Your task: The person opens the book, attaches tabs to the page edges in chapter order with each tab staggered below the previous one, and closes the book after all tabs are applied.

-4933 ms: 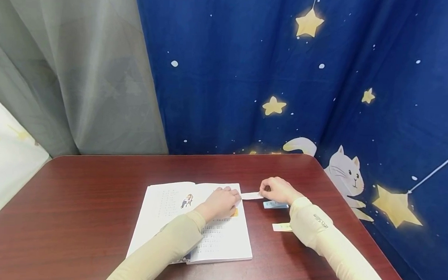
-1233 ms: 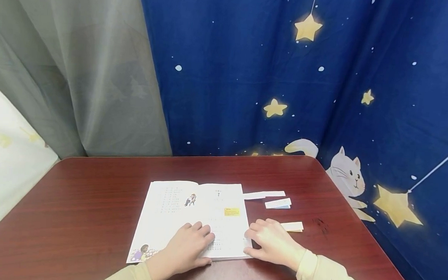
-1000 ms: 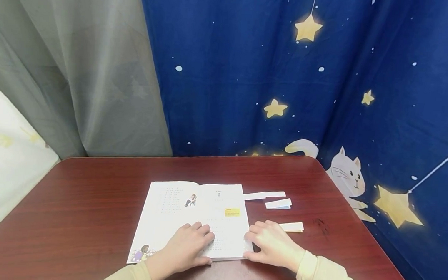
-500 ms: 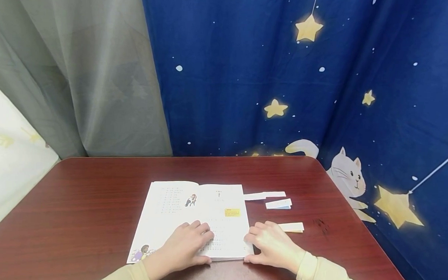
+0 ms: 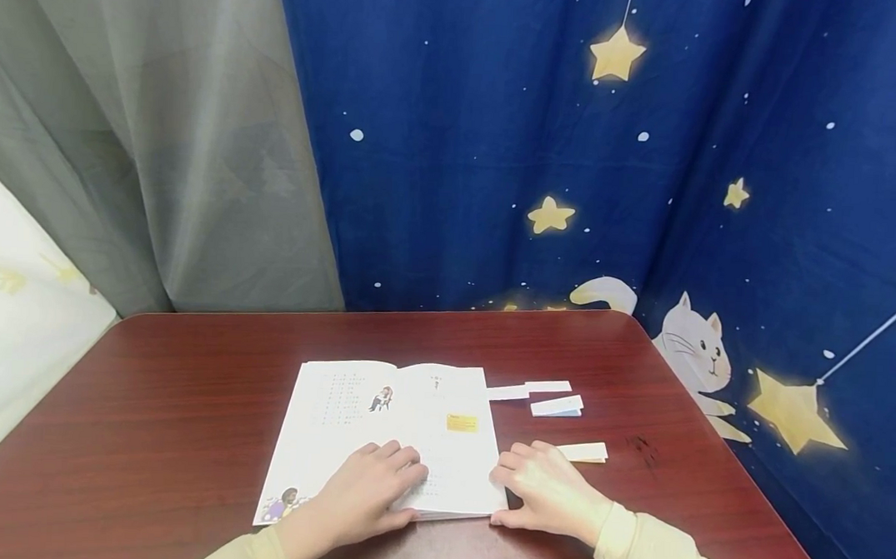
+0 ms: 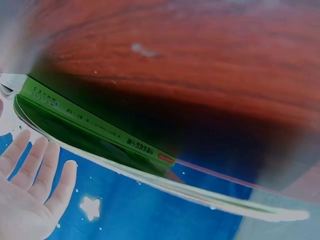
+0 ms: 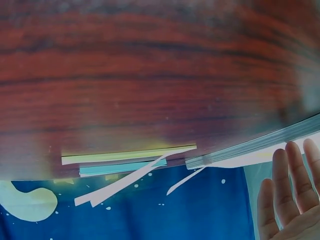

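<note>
Head view, and it's all about the book (image 5: 404, 422), lying spread on the counter (image 5: 148, 433), its right page bowing up a touch. Beyond the book hang a grey curtain (image 5: 214, 136) and a blue curtain (image 5: 463, 105), the blue one carrying one cat (image 5: 691, 344) and four whole stars; a white cloth (image 5: 19, 294) sits off past the book's left. Over to the book's right we go: two folded slips, the blue slip (image 5: 558, 407) further back, the yellow slip (image 5: 583, 452) nearer, and behind them a white strip (image 5: 508, 392) running out from the book's edge with a step partway; one piece or two, can't tell, nor whether its inner end is tucked into the leaves. In the way, the left hand (image 5: 371, 489) lies over the book's near print, fingers extended and relaxed, thumb at the near edge. And the right hand (image 5: 544, 492) rests against the book's near right corner, fingers fairly straight, unclenched, hiding the yellow slip's inner end. Two pictures on the book's left page, one yellow box (image 5: 462, 423) on its right. Left wrist view adds the book's green spine (image 6: 97, 124).
</note>
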Demonstrator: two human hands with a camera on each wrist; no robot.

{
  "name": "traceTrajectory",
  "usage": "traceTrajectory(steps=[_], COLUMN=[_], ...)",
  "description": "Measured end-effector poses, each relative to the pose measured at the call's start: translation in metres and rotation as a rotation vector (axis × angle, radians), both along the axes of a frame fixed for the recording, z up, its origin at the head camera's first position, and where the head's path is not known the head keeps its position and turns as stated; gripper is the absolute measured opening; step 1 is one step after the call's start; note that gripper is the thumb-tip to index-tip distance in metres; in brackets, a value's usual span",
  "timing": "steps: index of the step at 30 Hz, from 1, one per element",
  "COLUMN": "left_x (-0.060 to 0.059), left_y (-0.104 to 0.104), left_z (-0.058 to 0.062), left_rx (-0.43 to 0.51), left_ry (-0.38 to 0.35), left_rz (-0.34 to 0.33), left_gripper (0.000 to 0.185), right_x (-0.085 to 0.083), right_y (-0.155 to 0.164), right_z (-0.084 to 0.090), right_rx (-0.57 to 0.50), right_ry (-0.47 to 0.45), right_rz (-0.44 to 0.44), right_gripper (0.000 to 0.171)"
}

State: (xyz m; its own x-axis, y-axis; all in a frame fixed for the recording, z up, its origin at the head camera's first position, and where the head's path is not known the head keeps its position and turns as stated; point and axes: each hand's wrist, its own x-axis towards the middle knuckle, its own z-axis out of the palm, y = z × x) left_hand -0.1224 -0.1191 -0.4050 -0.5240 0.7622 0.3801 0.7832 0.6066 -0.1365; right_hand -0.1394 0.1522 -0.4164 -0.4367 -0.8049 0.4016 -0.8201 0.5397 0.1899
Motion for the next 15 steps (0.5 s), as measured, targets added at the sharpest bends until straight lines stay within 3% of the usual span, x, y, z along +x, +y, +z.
traceTrajectory(steps=[8,15], left_x=[0.002,0.006], left_y=[-0.007,-0.012], left_z=[0.002,0.004], left_rx=[0.032,0.046], left_ry=[0.097,0.094], left_rz=[-0.127,-0.158], left_gripper=[0.035,0.039], right_x=[-0.001,-0.001], right_y=[0.0,0.0], right_z=[-0.002,-0.001], right_rx=[0.012,0.014], right_ry=[0.022,0.016], right_rz=[0.002,0.006], right_gripper=[0.038,0.036])
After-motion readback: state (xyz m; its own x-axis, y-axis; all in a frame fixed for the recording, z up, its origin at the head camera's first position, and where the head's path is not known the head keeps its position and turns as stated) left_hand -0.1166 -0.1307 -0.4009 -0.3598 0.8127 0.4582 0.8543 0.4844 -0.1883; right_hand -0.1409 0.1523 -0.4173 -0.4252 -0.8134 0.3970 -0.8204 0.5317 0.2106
